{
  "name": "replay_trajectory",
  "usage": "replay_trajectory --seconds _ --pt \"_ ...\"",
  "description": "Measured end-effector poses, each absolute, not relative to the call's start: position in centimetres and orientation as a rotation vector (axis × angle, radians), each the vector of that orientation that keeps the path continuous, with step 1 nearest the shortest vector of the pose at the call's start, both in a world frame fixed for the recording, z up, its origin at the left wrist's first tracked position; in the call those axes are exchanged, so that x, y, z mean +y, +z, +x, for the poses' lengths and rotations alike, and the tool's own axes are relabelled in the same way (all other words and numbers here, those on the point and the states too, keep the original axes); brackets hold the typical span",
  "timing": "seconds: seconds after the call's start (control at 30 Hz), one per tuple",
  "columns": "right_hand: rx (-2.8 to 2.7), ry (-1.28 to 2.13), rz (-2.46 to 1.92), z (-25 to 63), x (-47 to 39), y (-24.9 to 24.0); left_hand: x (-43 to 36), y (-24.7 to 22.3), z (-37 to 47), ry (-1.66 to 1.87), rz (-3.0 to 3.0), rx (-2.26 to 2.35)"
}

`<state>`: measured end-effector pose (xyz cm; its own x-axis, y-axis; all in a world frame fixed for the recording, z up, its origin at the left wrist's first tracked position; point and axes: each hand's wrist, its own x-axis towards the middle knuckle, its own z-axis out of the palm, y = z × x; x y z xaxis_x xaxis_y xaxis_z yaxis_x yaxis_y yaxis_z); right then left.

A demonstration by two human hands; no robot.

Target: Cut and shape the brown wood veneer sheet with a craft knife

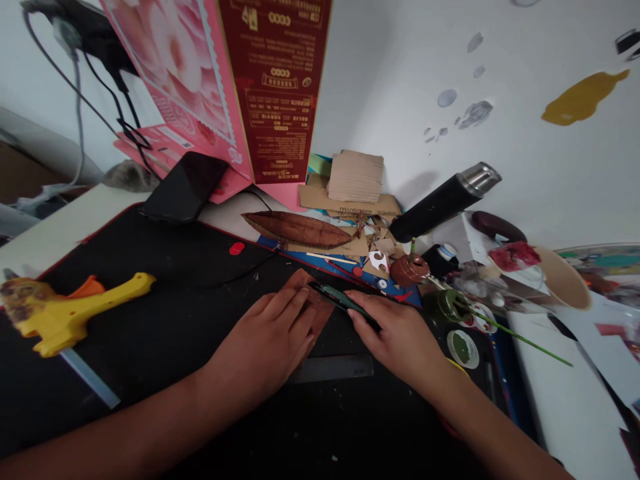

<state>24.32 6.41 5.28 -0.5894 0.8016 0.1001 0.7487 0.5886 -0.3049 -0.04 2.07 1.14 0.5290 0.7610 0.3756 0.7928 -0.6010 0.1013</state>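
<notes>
The work surface is a black mat (170, 300) with small pale specks, lying on a white table whose edge shows beyond it to the left of the hands. The left hand (265, 333) lies flat, fingers extended, on a brown piece (323, 317), which sits on the mat beneath and just ahead of those fingers. The right hand (395, 327) is closed around a dark green tool (333, 295), its tip over the brown piece near the left fingertips; the hands are near each other but apart. A clear ruler (340, 368) lies on the mat between the hands, nearer the wearer. Well left of the left hand rests a yellow glue gun (90, 310) with a translucent stick; farther ahead lies a black phone (185, 187). Directly ahead of the hands are a brown boat-shaped piece (295, 229) and a small red disc (237, 249); behind them stands a pink and dark red box (277, 93). Stacked cardboard (356, 177) and scraps lie ahead of the right hand, beside a tilted black flask (435, 207). Right of that hand are a green jar (450, 307) and a white lid bearing green paint (463, 349). The white wall (390, 80) carries grey marks and a yellow patch (583, 100).
</notes>
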Motion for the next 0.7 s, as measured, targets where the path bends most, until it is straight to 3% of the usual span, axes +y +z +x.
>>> replay_trajectory --seconds 0.7 --pt "-2.88 -0.058 -1.329 23.4 6.4 6.8 1.9 1.1 0.1 -0.545 -2.664 -1.378"
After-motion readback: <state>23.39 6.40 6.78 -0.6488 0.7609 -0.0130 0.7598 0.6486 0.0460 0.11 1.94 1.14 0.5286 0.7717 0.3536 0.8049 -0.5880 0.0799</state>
